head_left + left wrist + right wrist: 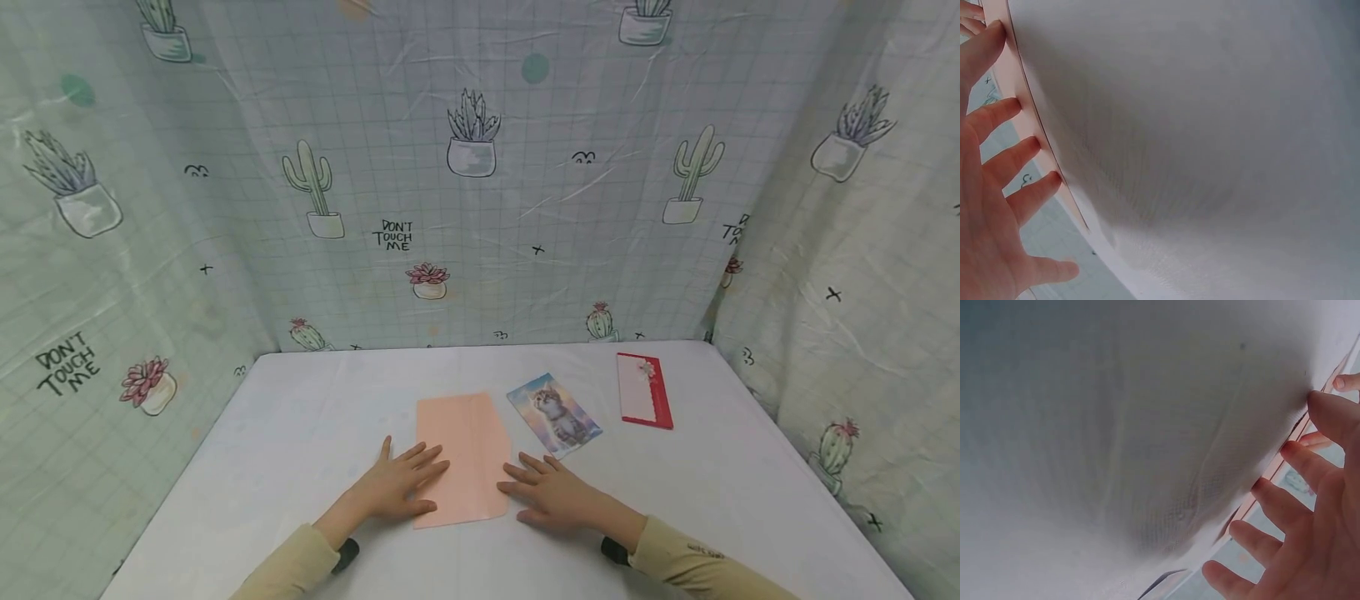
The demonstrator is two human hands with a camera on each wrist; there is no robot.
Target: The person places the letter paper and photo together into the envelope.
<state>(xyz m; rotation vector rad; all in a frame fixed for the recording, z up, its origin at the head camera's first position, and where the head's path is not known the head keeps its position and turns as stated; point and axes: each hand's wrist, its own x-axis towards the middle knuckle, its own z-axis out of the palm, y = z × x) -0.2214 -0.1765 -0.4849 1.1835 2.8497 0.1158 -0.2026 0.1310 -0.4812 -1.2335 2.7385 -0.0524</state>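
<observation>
A peach-coloured paper envelope, its flap side toward the right, lies flat on the white table. My left hand rests on its left edge with fingers spread; in the left wrist view the fingertips touch the peach paper. At the envelope's right edge is my right hand, fingers spread and nearly straight, the fingertips touching or just beside the paper. Close beyond the right hand lies a card with a kitten picture, tilted on the table.
Farther right lies a red and white card with a small flower decoration. The white table is bordered at the back and both sides by a cloth printed with cacti and potted plants.
</observation>
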